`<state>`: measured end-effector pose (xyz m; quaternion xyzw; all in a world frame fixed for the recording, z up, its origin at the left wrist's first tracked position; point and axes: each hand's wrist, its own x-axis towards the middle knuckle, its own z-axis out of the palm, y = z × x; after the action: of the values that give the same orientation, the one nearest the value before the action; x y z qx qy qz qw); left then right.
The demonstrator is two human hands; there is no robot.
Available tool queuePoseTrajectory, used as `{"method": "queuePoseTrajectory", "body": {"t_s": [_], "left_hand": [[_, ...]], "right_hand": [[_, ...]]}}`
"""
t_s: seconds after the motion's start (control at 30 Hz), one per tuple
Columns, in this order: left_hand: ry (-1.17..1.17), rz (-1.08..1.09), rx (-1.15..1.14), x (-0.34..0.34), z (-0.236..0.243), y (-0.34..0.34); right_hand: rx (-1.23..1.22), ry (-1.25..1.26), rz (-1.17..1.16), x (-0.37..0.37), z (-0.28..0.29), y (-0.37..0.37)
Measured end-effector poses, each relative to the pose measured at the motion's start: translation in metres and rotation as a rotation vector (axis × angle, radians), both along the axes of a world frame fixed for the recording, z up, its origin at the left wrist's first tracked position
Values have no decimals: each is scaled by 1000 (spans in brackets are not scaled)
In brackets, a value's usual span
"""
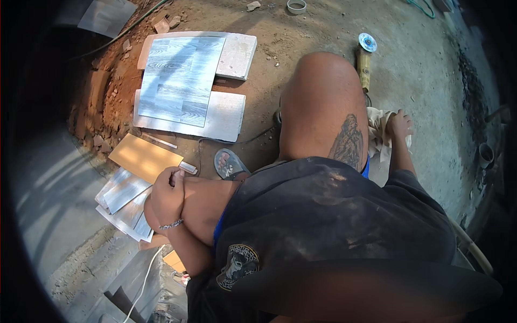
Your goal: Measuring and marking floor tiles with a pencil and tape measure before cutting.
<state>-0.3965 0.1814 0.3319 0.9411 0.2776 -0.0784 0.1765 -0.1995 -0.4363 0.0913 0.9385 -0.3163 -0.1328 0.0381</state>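
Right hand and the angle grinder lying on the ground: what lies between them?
In the head view, only bare concrete floor separates the right hand, gripping a pale rag, from the angle grinder.

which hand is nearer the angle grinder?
Right. The right hand grips a pale rag just below the angle grinder. The left hand rests on the left knee, far across the body.

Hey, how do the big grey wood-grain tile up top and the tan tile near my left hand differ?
The grey wood-grain tile is larger and streaked pale blue-grey; the tan tile is smaller and plain orange-brown. The grey one rests raised on two white slabs; the tan one lies low on the dirt, close to the left hand, overlapping a stack of grey tile pieces. Both are flat, rectangular and lying face up.
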Motion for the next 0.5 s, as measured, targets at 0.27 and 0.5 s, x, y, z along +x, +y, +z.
{"method": "queuePoseTrajectory", "body": {"t_s": [0.27,0.5], "left_hand": [[-186,-53,-31,5,-10,9],[-500,70,-295,-29,28,37]], "right_hand": [[361,-136,854,90,-106,93],[857,108,880,177,-97,223]]}}
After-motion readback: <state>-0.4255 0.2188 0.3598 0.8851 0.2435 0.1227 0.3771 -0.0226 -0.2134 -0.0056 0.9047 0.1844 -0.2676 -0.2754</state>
